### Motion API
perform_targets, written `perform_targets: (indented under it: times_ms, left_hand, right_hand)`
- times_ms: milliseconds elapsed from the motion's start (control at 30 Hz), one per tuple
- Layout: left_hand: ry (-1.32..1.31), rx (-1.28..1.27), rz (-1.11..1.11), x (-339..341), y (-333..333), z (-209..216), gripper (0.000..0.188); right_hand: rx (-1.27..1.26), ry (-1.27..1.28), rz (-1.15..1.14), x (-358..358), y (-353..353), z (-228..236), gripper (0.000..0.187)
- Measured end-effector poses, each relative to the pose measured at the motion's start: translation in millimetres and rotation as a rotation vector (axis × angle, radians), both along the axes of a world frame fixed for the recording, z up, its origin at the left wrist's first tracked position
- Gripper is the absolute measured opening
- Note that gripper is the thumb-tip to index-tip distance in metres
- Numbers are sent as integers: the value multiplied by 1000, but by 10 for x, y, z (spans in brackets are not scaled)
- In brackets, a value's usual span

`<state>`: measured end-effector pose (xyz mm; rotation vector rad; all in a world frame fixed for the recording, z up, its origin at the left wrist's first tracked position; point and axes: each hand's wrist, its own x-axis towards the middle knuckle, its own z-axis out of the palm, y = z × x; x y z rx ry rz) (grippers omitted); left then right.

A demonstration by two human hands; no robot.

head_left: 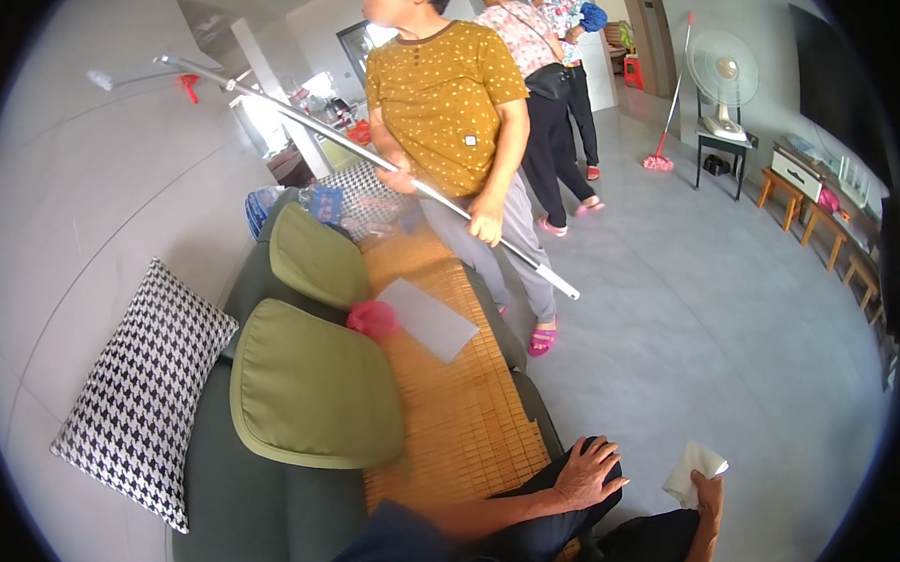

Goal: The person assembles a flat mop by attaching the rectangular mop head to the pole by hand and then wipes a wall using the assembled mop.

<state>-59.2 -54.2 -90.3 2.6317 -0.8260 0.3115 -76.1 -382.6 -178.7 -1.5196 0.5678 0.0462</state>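
My left hand lies on my dark-trousered knee with its fingers spread, holding nothing. To the right of it, over the grey floor, my right hand grips a folded white cloth, or perhaps thick paper; the material is hard to tell. I am seated at the end of a dark green sofa, whose seat is covered by a bamboo mat.
A person in a mustard shirt holds a long metal pole slantwise. Green cushions, a houndstooth pillow, a pink bundle and a grey sheet lie on the sofa. A fan and mop stand beyond.
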Motion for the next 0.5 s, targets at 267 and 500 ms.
perform_targets:
  times_ms: [267, 500]
  left_hand:
    - [24, -10, -8, 5, -35, 18, 49]
    - [30, -13, -10, 23, -23, 17, 51]
  right_hand:
    - [1, -49, -39, -15, -87, -213, 44]
    - [56, -71, -27, -18, -124, -298, 43]
